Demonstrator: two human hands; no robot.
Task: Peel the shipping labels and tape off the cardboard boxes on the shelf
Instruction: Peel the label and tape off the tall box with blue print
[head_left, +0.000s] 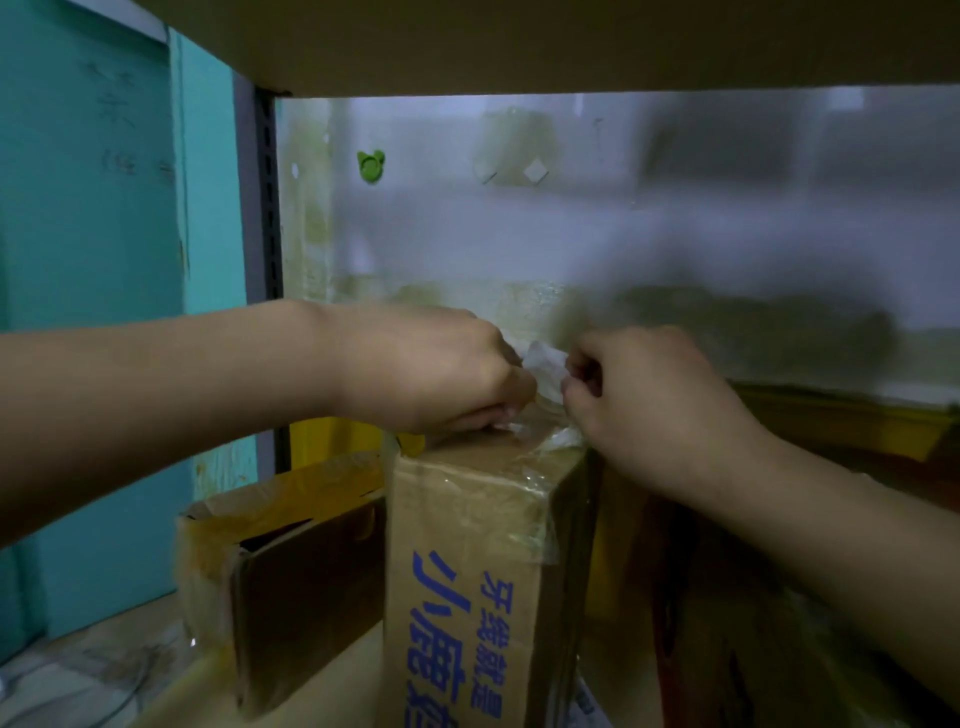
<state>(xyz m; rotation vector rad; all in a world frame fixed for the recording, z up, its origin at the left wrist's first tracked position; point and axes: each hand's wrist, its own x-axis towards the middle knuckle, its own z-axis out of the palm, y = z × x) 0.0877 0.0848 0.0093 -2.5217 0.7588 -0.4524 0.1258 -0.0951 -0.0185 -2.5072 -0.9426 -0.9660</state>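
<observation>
Subject of inspection: the printed box (467, 545), a tall cardboard carton with blue characters down its front, standing upright on the shelf. All positions below are given relative to it.

The tape strip (544, 364), clear and crumpled, is lifting off the top rear edge of the printed box and is standing up between the two hands. More clear tape is wrinkling over the upper right corner of the box and is clinging to the cardboard there.

The right hand (649, 400) is hovering just above the top right corner of the printed box. Its fingers are curling tight and its thumb and forefinger are pinching the raised end of the tape strip.

The left hand (436, 369) is resting on the top left of the printed box, fingers curled, fingertips (498, 418) touching the box top where the tape is coming loose. Whether it is actually gripping tape cannot be told.

The small box (291, 561), lower and wrapped in yellowish tape, is standing just to the left of the printed box. A dark carton (727, 623) is sitting close on its right. A green clip (371, 165) is showing on the pale back wall, above and to the left of the printed box. The upper shelf board (519, 41) is running overhead.
</observation>
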